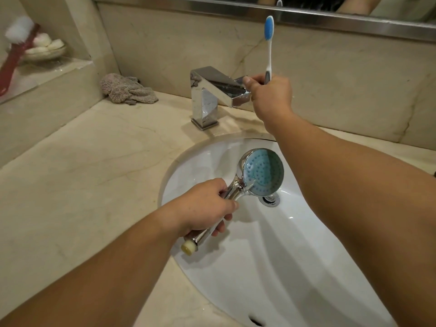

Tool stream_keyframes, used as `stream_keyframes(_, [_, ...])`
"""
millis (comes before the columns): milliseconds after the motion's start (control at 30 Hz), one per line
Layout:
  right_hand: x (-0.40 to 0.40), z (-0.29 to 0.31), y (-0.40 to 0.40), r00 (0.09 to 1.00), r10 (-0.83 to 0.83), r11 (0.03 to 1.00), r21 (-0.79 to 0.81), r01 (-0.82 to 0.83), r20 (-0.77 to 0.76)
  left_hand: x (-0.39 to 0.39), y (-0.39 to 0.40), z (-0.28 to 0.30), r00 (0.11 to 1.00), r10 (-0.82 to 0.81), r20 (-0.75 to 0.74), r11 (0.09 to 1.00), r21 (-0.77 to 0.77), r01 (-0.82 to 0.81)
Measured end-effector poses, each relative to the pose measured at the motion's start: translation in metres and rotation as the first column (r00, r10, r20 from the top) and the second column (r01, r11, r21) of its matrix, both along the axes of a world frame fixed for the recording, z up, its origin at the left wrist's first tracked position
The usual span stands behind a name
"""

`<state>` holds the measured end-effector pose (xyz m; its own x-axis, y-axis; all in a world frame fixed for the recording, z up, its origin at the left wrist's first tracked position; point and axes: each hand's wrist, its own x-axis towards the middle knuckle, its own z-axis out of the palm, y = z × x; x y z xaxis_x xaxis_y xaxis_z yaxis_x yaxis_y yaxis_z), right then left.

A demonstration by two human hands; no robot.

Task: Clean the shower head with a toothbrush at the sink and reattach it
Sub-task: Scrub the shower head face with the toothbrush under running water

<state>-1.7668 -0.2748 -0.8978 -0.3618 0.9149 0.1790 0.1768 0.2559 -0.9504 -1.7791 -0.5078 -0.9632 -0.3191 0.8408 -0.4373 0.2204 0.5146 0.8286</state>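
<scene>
Blue-dotted chrome shower head (263, 174); blue-and-white toothbrush (268, 49); white sink (271, 267); grey cloth (127, 89)

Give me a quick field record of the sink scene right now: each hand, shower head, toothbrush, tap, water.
left hand: grips the shower head's chrome handle over the basin
shower head: blue spray face tilted up, above the drain
right hand: holds the toothbrush, fingers at the faucet lever
toothbrush: upright, bristle end up, clear of the shower head
faucet: chrome, behind the sink
water: no stream visible
cloth: crumpled on the counter, left of the faucet
</scene>
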Motion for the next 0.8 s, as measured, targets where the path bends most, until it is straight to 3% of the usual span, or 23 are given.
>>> stream_keyframes(800, [0.0006,-0.0003,-0.0011,1.0,0.005,1.0,0.006,-0.005,-0.001,-0.0061,0.0013,0.0006,0.999,0.047,0.019,0.999,-0.001,-0.047])
